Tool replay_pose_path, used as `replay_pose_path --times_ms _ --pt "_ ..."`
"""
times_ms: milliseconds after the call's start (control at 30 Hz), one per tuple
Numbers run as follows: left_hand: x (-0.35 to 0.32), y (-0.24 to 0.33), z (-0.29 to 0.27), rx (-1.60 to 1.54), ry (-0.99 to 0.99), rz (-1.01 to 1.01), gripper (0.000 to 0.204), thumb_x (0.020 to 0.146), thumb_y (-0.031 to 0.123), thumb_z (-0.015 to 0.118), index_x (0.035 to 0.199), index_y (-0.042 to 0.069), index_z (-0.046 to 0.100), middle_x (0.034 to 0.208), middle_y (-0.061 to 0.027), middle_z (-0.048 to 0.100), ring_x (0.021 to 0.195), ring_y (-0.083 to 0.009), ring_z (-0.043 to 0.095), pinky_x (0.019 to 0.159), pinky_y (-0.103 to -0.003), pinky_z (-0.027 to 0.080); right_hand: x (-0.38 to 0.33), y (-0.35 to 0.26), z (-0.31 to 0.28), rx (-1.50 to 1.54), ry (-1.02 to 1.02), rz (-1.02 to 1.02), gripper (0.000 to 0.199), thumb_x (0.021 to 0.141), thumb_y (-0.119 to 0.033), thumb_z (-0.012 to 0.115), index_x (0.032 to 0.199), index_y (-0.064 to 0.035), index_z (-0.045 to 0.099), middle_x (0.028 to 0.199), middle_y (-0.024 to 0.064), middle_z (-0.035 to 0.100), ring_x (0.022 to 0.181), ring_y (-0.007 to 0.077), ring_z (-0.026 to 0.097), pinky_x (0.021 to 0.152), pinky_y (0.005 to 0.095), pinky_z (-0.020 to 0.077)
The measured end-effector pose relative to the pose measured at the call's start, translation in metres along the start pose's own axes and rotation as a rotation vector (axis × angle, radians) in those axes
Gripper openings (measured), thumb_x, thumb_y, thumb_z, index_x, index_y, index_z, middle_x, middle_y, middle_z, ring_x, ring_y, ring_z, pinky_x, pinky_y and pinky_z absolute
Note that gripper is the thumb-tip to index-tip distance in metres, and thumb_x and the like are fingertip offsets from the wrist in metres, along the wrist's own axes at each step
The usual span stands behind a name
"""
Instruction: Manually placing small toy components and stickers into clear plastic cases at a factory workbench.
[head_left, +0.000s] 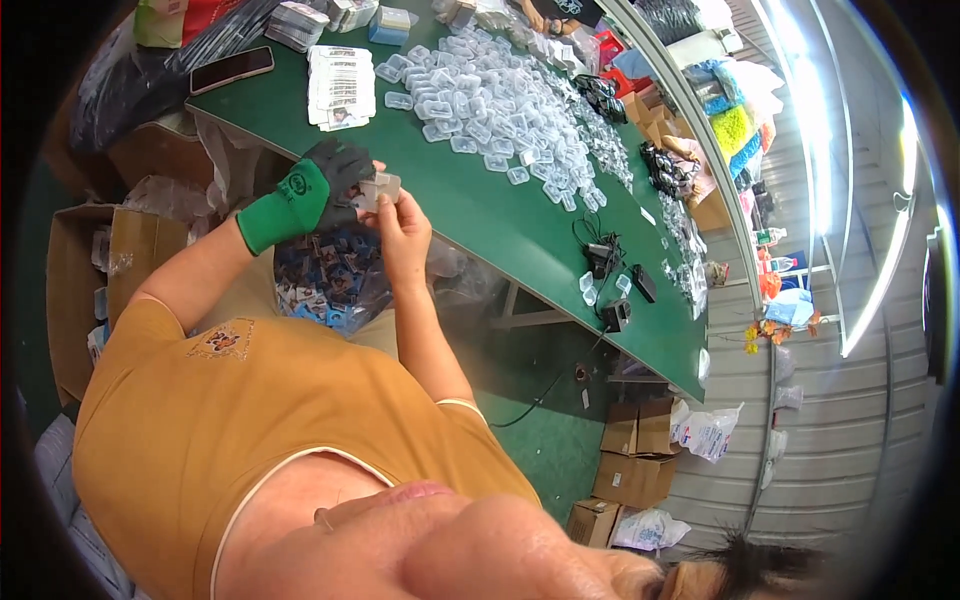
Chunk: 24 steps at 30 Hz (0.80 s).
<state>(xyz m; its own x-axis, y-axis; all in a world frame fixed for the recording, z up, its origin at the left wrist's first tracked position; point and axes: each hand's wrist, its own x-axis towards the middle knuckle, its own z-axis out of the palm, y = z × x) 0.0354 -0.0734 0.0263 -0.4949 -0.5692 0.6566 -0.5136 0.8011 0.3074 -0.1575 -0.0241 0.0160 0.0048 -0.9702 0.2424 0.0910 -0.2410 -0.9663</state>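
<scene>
While right hand (405, 238) pinches box (382, 186), table edge (530, 287) runs near.

The gloved left hand (325, 187) and the bare right hand (404, 235) hold a small clear box (381, 190) between them, at the near edge of a green worktop (480, 215). A heap of clear cases (480, 105) spreads across it. Left of the heap lie white printed cards (341, 82) and a phone (232, 70); to the right, black cables (602, 256) lie near 2 clear containers (588, 289). Many small printed packets (325, 272) sit below the hands.
</scene>
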Motion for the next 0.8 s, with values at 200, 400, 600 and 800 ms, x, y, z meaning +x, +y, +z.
replay_pose_path --times_ms 200,400,600,800 --pt "-0.016 0.004 -0.002 -0.290 0.036 -0.065 0.043 0.079 0.020 0.081 0.117 0.005 0.069 0.091 -0.0112 0.070 0.077 -0.0266 0.067 0.070 -0.037 0.054 -0.006 0.004 -0.007 -0.184 -0.008 -0.015 0.018 0.102 -0.008 0.060 0.115 0.0029 0.067 0.094 0.0028 0.069 0.074 0.0085 0.063 0.068 0.0229 0.0515" --pt "-0.036 0.007 0.009 -0.757 0.041 -0.702 0.054 0.086 0.026 0.077 0.131 0.002 0.060 0.105 -0.0124 0.071 0.090 -0.0151 0.062 0.082 -0.033 0.053 0.095 -0.014 -0.053 -0.834 0.138 -0.425 0.026 0.092 -0.014 0.072 0.115 -0.0020 0.067 0.104 0.0119 0.069 0.099 0.0300 0.065 0.086 0.0400 0.0504" --pt "-0.047 -0.008 0.037 -0.541 0.166 -0.488 0.067 0.081 0.025 0.081 0.138 0.004 0.054 0.113 -0.0125 0.069 0.092 -0.0162 0.061 0.084 -0.034 0.053 0.189 0.008 -0.050 -1.444 0.133 -0.679 0.033 0.088 -0.017 0.073 0.119 -0.0063 0.065 0.111 0.0142 0.065 0.106 0.0345 0.060 0.087 0.0478 0.0485" --pt "-0.040 -0.010 0.027 -0.564 0.010 -0.676 0.068 0.081 0.019 0.080 0.141 0.006 0.051 0.114 -0.0143 0.066 0.100 -0.0202 0.064 0.088 -0.036 0.052 0.170 -0.007 -0.060 -1.188 0.090 -0.658 0.026 0.095 -0.008 0.065 0.121 -0.0039 0.067 0.103 0.0119 0.068 0.088 0.0318 0.066 0.074 0.0428 0.0554"
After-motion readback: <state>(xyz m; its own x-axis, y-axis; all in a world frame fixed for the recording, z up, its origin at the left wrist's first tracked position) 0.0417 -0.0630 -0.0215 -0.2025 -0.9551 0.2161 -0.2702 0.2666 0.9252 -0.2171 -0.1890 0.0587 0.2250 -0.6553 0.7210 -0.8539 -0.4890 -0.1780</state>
